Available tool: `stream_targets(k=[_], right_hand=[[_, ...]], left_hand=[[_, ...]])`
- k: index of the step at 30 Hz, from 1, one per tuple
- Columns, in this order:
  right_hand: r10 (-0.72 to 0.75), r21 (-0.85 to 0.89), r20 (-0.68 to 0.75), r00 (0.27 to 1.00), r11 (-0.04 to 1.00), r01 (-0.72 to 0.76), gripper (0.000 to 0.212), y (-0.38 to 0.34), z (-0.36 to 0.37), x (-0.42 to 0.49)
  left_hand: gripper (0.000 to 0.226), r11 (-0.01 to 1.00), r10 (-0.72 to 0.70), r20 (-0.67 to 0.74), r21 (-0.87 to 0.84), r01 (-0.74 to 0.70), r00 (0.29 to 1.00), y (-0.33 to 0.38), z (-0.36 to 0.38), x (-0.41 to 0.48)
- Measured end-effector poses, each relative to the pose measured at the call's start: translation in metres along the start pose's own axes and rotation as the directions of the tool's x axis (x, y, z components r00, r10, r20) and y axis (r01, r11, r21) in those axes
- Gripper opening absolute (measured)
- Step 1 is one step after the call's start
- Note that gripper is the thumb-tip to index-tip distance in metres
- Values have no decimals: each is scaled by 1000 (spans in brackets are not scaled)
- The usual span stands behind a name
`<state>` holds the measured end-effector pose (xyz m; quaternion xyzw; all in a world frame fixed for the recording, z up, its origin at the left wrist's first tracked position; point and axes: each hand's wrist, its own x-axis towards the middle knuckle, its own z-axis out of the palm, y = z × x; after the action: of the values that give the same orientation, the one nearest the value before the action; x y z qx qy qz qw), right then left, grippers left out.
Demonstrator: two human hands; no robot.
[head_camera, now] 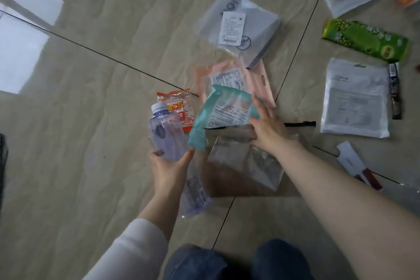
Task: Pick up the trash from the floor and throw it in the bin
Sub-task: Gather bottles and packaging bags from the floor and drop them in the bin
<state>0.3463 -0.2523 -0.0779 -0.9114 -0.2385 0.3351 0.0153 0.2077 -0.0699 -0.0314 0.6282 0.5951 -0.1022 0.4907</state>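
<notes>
Head view: left hand (169, 167) grips a clear plastic bottle (166, 133); right hand (268, 128), fingers spread, presses on a teal packet (221, 113) among wrappers on the tiled floor (102, 98).

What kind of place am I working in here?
Likely an indoor room, perhaps a home: glossy beige floor tiles with dark grout lines, window light reflected at left, and packaging litter such as a green wrapper.

head view, steeply downward, floor (95, 57) close
</notes>
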Motion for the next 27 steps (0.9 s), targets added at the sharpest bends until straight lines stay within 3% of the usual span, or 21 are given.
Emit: stream_targets(k=[7, 10, 12, 14, 16, 19, 23, 27], right_hand=[[114, 110, -158, 981, 989, -98, 62, -10, -14, -16], [158, 212, -56, 986, 967, -142, 87, -4, -33, -41], [123, 249, 1, 992, 961, -119, 64, -1, -53, -67], [70, 290, -3, 998, 955, -67, 14, 1, -79, -100], [78, 336, 51, 996, 937, -91, 36, 1, -102, -132], [162, 385, 171, 972, 897, -217, 10, -3, -126, -173], [370, 394, 152, 917, 828, -399, 29, -2, -124, -196], [481, 451, 144, 865, 746, -490, 28, 1, -122, -207]], left_hand=[[82, 998, -2, 47, -63, 5, 999, -6, -15, -5], [80, 995, -21, 69, -98, 28, 997, -1, -28, -17], [78, 992, -33, 55, -119, 40, 998, 3, -43, -25], [77, 989, -67, 38, -128, 72, 997, 7, -62, -34], [80, 987, -105, 19, -123, 106, 994, 9, -82, -45], [81, 983, -130, 25, -125, 132, 991, 11, -107, -63], [81, 984, -119, 110, -118, 132, 987, 12, -117, -80], [77, 996, -48, 203, -67, 63, 978, 30, -96, -92]])
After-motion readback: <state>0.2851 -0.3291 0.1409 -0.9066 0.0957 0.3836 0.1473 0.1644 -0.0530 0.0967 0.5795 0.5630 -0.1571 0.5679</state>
